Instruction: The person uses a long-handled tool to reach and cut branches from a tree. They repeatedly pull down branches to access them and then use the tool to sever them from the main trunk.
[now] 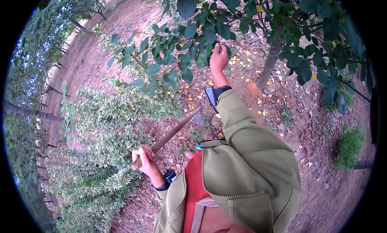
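Note:
My left hand is closed around the thick end of a wooden pole, at the lower left of the view. The pole slants away down towards the ground and looks thinner at its far end. A flat grey piece lies by that end; whether it is joined to the pole I cannot tell. My right hand is raised at the upper middle, its fingertips pinched on a leafy twig of a broad-leaved tree. The exact grip point is partly hidden by leaves and fingers.
The tree's trunk rises right of my right hand, with leafy branches spreading overhead. Variegated shrubs fill the left side. Fallen leaves cover the ground. A black cable hangs near my jacket. A small green bush stands at right.

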Motion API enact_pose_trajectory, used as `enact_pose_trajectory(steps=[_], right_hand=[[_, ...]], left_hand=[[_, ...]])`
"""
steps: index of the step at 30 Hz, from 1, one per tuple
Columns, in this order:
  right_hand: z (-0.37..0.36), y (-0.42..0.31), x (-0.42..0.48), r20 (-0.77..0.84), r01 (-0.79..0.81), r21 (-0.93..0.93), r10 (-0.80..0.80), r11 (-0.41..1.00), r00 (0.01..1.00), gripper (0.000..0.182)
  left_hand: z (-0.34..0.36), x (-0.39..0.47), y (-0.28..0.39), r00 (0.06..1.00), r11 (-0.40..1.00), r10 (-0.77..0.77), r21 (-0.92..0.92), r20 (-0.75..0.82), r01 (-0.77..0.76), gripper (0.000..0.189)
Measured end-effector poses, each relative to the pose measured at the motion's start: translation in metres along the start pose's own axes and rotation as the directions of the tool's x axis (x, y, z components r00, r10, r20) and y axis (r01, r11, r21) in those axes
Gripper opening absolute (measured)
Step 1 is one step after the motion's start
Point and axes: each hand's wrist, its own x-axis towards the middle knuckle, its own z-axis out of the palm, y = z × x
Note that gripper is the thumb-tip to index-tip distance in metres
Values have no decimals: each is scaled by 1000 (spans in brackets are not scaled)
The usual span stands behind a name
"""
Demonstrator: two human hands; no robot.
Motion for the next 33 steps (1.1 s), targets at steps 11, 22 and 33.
enact_pose_trajectory(steps=[11,22,33], right_hand=[[-1,11,14,42,-30,171,23,985,999,23],[-7,6,21,50,40,395,-66,918,997,12],[-31,-10,41,14,238,145,-243,960,970,17]], left_hand=[[3,-5,5,1000,1000,-2,2,-7,2,28],[14,-3,6,999,999,-28,23,-17,29,29],[15,2,-3,999,1000,31,-8,31,-30,27]])
